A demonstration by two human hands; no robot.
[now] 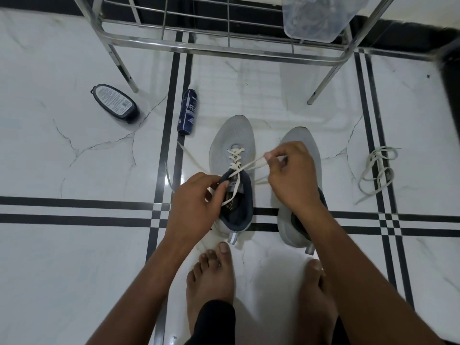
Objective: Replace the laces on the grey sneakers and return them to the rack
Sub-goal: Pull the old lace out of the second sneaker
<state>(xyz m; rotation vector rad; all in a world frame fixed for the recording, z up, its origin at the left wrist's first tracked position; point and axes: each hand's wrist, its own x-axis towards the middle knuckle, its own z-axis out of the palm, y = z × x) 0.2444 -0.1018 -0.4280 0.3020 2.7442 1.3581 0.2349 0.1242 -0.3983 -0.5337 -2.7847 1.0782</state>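
Head view, floor: white marble tiles with black stripe lines; bare feet at bottom centre.
Left sneaker: grey, toe pointing away, standing on the floor just in front of the toes; cream lace crossed through the lower eyelets, upper part loose.
Right sneaker: grey, just beside the first, largely covered by the right arm; lacing not visible.
Left hand: fingers curled, pinching one lace end at the collar of the left sneaker.
Right hand: fingertips pinching the other lace end, drawn taut to the right above the right sneaker.
Loose laces: pale tangle on the floor, well apart to the right.
Rack: metal, behind the sneakers; clear plastic container on it.
Left of sneakers: blue spray can lying down; dark oval bottle further left.
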